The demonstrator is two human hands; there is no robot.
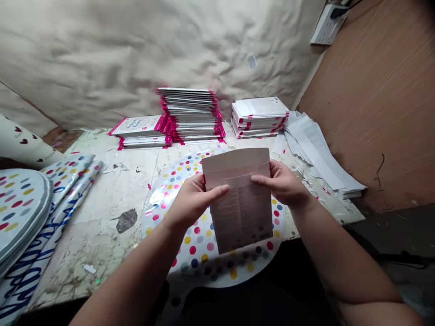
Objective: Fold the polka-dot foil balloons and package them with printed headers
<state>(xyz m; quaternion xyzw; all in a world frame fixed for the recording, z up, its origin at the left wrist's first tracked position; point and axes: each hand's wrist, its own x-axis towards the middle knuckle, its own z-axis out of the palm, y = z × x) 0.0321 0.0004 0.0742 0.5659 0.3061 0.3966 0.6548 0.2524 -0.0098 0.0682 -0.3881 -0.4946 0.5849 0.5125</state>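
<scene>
Both hands hold up a flat packet (241,208) with fine print on its near face, tilted above the table. My left hand (195,197) grips its left edge, thumb across the front and fingers behind. At the upper right edge, my right hand (283,183) pinches it in the same way. Fingers behind the packet are partly hidden. Below it lies a round-edged white foil balloon (192,250) with coloured dots, spread flat and reaching over the table's front edge.
Pink-edged packets stand in a tall stack (193,115), a lower stack (141,127) and a right-hand stack (260,115). White paper sheets (319,149) lie fanned by the brown board (374,113). More dotted balloons (23,203) and folded printed foil (57,217) cover the left. Paper scraps litter the worktable (112,199).
</scene>
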